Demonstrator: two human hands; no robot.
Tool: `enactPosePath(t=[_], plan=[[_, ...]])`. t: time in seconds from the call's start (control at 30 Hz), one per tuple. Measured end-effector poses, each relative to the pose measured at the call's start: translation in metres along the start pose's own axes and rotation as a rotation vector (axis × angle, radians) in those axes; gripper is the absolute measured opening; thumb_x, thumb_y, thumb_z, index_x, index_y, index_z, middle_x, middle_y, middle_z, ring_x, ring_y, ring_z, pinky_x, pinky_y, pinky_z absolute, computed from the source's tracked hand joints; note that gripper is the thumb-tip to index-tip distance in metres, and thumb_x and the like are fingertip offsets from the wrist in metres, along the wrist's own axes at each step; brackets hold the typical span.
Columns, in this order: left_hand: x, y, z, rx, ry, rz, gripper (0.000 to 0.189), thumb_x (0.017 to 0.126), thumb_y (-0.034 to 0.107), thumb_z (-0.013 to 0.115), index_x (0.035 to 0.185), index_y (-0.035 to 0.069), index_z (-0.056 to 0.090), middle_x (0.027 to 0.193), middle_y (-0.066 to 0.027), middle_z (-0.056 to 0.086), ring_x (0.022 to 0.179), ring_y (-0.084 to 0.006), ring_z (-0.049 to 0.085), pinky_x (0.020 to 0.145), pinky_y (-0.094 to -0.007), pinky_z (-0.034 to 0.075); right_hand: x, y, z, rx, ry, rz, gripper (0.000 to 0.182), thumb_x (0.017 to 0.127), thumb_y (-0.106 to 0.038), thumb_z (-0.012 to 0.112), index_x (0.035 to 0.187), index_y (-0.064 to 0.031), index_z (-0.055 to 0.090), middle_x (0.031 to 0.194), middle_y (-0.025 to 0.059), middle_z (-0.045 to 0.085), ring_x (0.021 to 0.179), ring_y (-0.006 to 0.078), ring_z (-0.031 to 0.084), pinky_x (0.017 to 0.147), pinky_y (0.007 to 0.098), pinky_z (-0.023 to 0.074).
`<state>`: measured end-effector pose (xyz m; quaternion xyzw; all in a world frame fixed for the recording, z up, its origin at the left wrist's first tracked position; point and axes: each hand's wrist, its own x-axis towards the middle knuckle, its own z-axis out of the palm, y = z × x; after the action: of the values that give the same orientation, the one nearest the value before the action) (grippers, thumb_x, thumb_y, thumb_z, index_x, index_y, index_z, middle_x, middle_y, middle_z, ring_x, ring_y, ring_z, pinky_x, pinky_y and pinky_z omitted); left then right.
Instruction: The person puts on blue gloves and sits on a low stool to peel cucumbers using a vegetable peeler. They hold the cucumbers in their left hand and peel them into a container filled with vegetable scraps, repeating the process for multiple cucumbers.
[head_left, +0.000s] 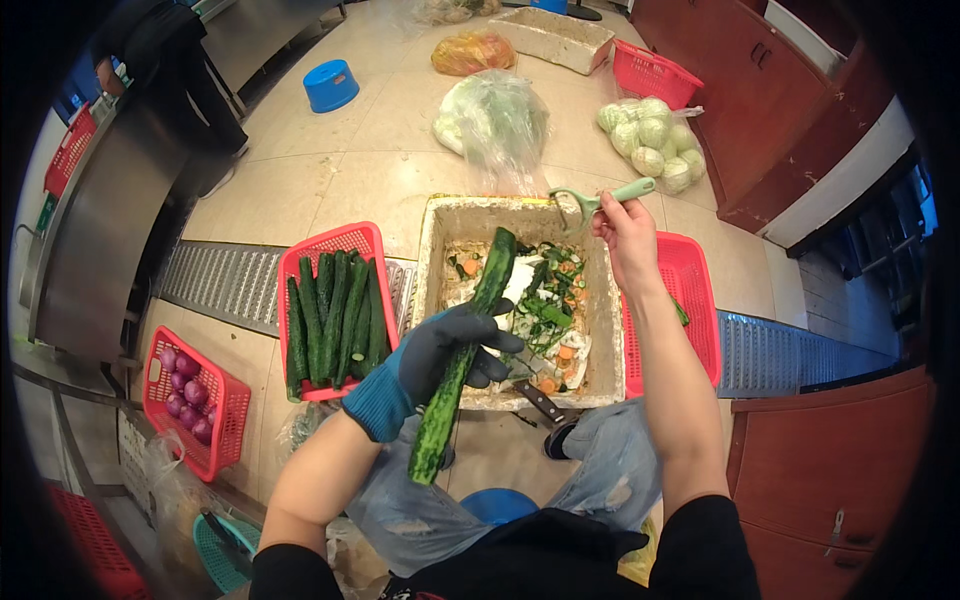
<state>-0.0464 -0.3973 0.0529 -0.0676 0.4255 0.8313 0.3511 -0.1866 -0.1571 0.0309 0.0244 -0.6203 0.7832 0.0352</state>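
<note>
My left hand, in a blue and dark grey work glove, is closed around a long cucumber. Its near end is mottled light green, as if partly peeled; the far end is darker. Bare, my right hand grips a pale green Y-shaped peeler by its handle, with the head pointing left and apart from the cucumber. Beneath both hands stands a worn foam box holding green peelings, carrot pieces and white scraps. A knife with a dark riveted handle rests at the box's near rim, its blade largely hidden.
Whole cucumbers fill a red basket at left. My right forearm partly covers another red basket. Red onions, bagged leafy vegetables, bagged cabbages and a blue stool surround the area. A person stands at upper left.
</note>
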Motion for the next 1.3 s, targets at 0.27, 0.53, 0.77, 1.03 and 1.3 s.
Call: enactPosePath(t=[0.27, 0.53, 0.77, 1.03, 1.3], plan=[[-0.003, 0.001, 0.016, 0.138, 0.064, 0.075, 0.049, 0.086, 0.027, 0.053, 0.127, 0.003, 0.04, 0.107, -0.0137, 0.061, 0.064, -0.014, 0.063, 0.053, -0.0209, 0.052, 0.008, 0.008, -0.009, -0.05, 0.086, 0.069, 0.015, 0.089, -0.019, 0.057, 0.085, -0.0054, 0.054, 0.067, -0.001, 0.053, 0.06, 0.0064, 0.049, 0.059, 0.0233, 0.0426], [-0.003, 0.0, 0.013, 0.096, 0.023, 0.032, 0.051, 0.09, 0.028, 0.05, 0.133, 0.006, 0.034, 0.11, -0.0139, 0.059, 0.072, -0.0176, 0.065, 0.059, -0.0254, 0.055, 0.001, 0.004, -0.001, -0.039, -0.064, 0.116, 0.011, 0.09, -0.014, 0.053, 0.087, -0.0043, 0.057, 0.074, 0.0025, 0.059, 0.06, 0.0081, 0.052, 0.058, 0.0222, 0.0446], [-0.002, 0.003, 0.017, 0.059, -0.037, 0.022, 0.056, 0.088, 0.028, 0.053, 0.135, 0.006, 0.031, 0.114, -0.0143, 0.056, 0.074, -0.0166, 0.065, 0.06, -0.0244, 0.054, -0.015, 0.006, 0.017, -0.03, -0.349, 0.203, 0.015, 0.088, -0.017, 0.057, 0.094, -0.0029, 0.056, 0.071, 0.0017, 0.058, 0.059, 0.0082, 0.053, 0.056, 0.0221, 0.0439], [0.0, -0.003, 0.014, 0.028, 0.059, 0.024, 0.049, 0.091, 0.027, 0.05, 0.132, 0.004, 0.035, 0.1, -0.0141, 0.061, 0.067, -0.0163, 0.064, 0.056, -0.0239, 0.054, -0.021, -0.003, 0.026, 0.075, -0.458, 0.225, 0.015, 0.085, -0.016, 0.06, 0.087, -0.0019, 0.057, 0.074, 0.004, 0.06, 0.06, 0.0099, 0.055, 0.056, 0.0232, 0.0452], [-0.006, 0.0, 0.015, 0.018, -0.009, 0.076, 0.05, 0.09, 0.025, 0.053, 0.132, 0.005, 0.033, 0.1, -0.0132, 0.06, 0.064, -0.0142, 0.062, 0.051, -0.0217, 0.051, -0.033, -0.013, 0.035, 0.149, -0.493, 0.233, 0.013, 0.085, -0.012, 0.059, 0.092, -0.0017, 0.057, 0.075, 0.0031, 0.059, 0.058, 0.0086, 0.053, 0.053, 0.0211, 0.0438]])
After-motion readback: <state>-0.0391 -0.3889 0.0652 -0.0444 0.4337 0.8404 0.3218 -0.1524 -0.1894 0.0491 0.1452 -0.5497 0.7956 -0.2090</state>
